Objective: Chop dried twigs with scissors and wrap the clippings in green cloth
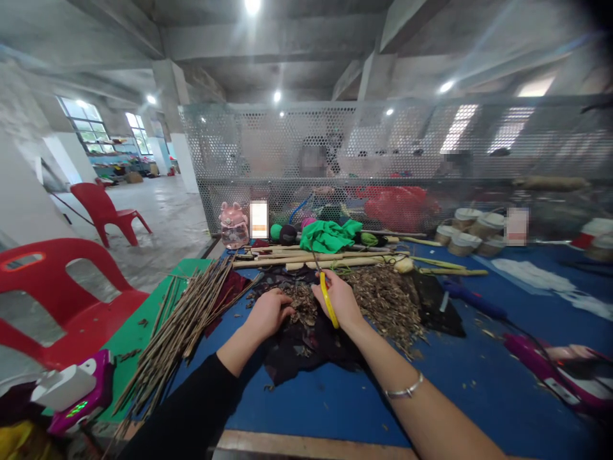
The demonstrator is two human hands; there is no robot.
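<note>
A: so what's the right hand point(342, 299) doing on your end?

B: I've got it curled around the yellow-handled scissors point(328, 300), blades pointing at the far edge of the bench point(345, 412). They're about midway between its left and right edges, by a small pile of brown bits point(304, 305) on a dark cloth point(306, 364).

A: and the left hand point(269, 312)?

B: fingers bent, tips at that same pile. Honestly can't tell from my feed if they're pinching anything.

A: anything else near?

B: yeah, a bigger brown heap point(390, 300) just right of the right hand, thin sticks point(186, 326) slanting toward the near left corner, and a bright green cloth point(330, 236) near the far edge.
</note>
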